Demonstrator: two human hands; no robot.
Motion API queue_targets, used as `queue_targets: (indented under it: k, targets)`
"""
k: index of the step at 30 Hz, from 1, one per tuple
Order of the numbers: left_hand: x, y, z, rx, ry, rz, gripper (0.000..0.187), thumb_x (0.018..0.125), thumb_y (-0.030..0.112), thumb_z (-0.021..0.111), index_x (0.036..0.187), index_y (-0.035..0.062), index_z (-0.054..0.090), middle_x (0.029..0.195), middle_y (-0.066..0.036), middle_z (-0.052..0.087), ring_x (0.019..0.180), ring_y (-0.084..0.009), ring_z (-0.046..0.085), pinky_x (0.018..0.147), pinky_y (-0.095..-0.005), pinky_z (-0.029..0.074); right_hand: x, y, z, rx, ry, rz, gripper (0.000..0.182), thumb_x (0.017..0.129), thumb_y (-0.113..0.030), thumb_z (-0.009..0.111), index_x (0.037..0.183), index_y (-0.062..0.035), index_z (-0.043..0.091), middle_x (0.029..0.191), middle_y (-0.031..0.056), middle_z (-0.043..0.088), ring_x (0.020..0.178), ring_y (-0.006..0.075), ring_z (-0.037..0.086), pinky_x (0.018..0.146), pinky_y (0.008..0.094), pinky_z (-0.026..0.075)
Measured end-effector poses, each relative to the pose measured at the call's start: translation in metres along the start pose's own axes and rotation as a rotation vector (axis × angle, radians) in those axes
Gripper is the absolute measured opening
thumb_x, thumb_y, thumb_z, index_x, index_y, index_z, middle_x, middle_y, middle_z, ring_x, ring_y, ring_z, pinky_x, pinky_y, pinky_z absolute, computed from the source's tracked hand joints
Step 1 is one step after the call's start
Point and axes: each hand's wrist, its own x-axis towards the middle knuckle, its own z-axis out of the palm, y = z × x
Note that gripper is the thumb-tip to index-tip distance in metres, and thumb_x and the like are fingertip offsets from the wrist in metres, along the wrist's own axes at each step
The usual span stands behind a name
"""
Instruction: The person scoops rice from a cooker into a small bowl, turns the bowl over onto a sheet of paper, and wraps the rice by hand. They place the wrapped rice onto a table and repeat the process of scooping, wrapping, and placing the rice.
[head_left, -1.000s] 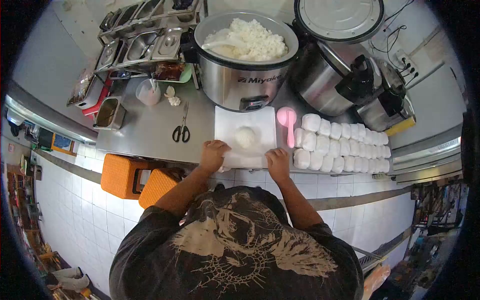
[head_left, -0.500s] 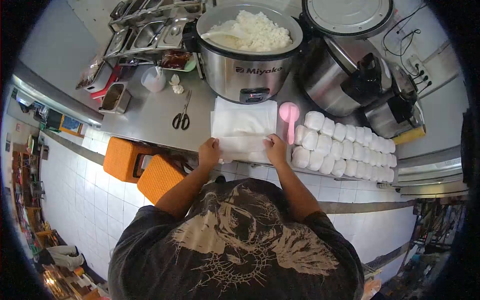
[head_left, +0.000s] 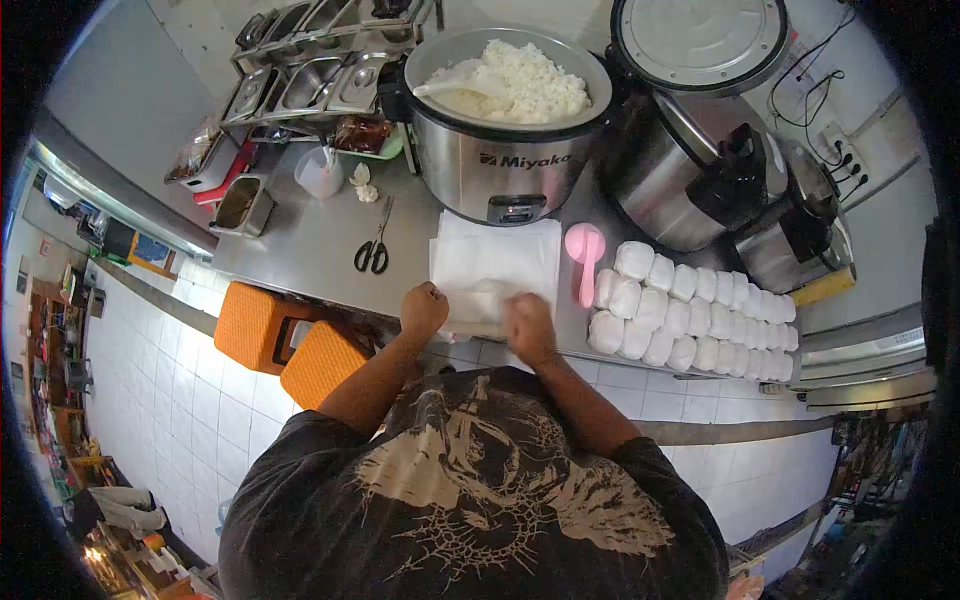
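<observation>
A stack of white wrapping paper (head_left: 497,246) lies on the steel counter in front of the rice cooker. At its near left corner my left hand (head_left: 425,310) is closed on the folded paper. My right hand (head_left: 530,329) is over the near right part of the folded sheet, its fingers curled in but smeared by motion. Between the hands, the near part of the sheet is folded over, with a slight bulge under it; what is inside is hidden. A pink scoop (head_left: 585,246) lies just right of the stack.
Rows of white wrapped packets (head_left: 690,312) fill the counter's right side. Behind the paper stands an open rice cooker (head_left: 500,170) with rice (head_left: 535,80) and a white paddle. Black scissors (head_left: 372,253) lie left, near a steel container (head_left: 242,207). Orange stools (head_left: 325,365) stand below.
My right hand has moved left and inward over the paper, closer to my left hand. The near part of the sheet is now narrower. My left hand stays at the left side.
</observation>
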Motion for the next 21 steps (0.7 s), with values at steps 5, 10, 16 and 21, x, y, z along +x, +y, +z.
queue_targets:
  k: [5,10,16,21]
  targets:
    - [0.056,0.009,0.012,-0.023,0.140,0.322,0.035,0.086,0.014,0.061,0.119,0.0047,0.061,0.118,-0.022,0.059,0.115,-0.0407,0.054,0.099,-0.0495,0.045,0.002,-0.035,0.000,-0.150,-0.185,-0.152,0.053,0.085,-0.011,0.065,0.136,-0.0042,0.055,0.143,0.0168,0.050,0.132,0.0368,0.047,0.110,0.0504,0.037]
    - [0.112,0.035,0.011,0.341,-0.158,0.272,0.041,0.090,0.021,0.065,0.128,0.0072,0.056,0.139,-0.017,0.045,0.132,-0.0355,0.041,0.104,-0.0609,0.037,0.007,-0.047,-0.012,-0.188,-0.301,-0.072,0.060,0.084,-0.011,0.065,0.142,-0.0051,0.049,0.150,0.0160,0.044,0.137,0.0365,0.042,0.111,0.0522,0.036]
    - [0.116,0.049,-0.011,0.418,-0.296,0.424,0.030,0.091,0.019,0.066,0.118,0.0073,0.058,0.119,-0.011,0.060,0.118,-0.0339,0.054,0.102,-0.0634,0.037,0.010,-0.037,-0.010,-0.035,-0.217,-0.066,0.057,0.083,-0.008,0.064,0.138,-0.0039,0.052,0.147,0.0173,0.045,0.136,0.0386,0.042,0.111,0.0515,0.036]
    - [0.059,0.052,-0.051,-0.031,-0.233,0.799,0.020,0.087,0.013,0.067,0.105,0.0077,0.059,0.099,-0.011,0.066,0.100,-0.0343,0.063,0.091,-0.0492,0.047,0.050,-0.037,-0.037,-0.074,-0.002,-0.011,0.056,0.083,-0.006,0.061,0.139,-0.0040,0.052,0.146,0.0180,0.046,0.136,0.0394,0.041,0.114,0.0506,0.034]
